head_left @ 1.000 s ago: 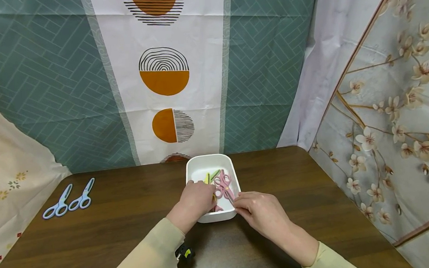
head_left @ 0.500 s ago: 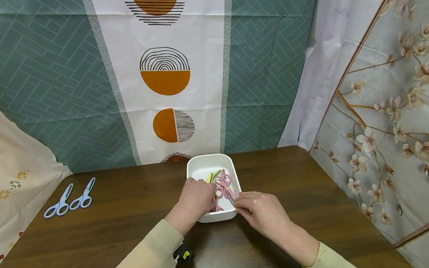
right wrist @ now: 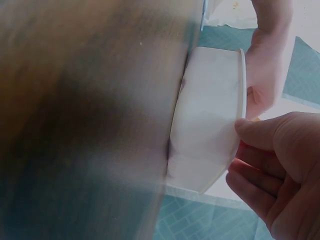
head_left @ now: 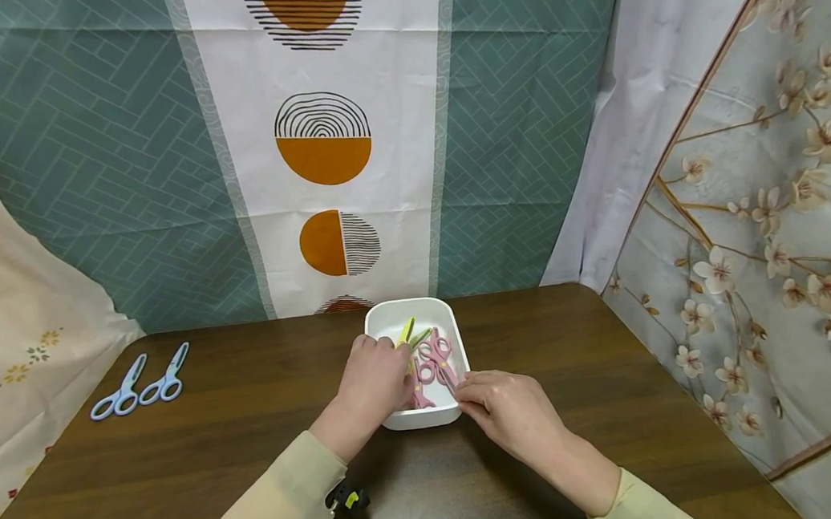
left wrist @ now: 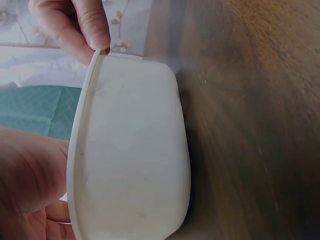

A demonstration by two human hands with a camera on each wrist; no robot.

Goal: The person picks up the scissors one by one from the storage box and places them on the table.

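Gripping yellow scissors (head_left: 407, 331), the left hand (head_left: 374, 375) overhangs the white box (head_left: 421, 421) whose rim the right hand (head_left: 510, 406) pinches.

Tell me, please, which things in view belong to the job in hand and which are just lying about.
Apparently in the job:
left hand
right hand
white bin
yellow-green scissors
pink scissors

Apparently just lying about or hanging:
blue scissors on the table, though possibly part of the job
green-and-white cloth
flowered cloth
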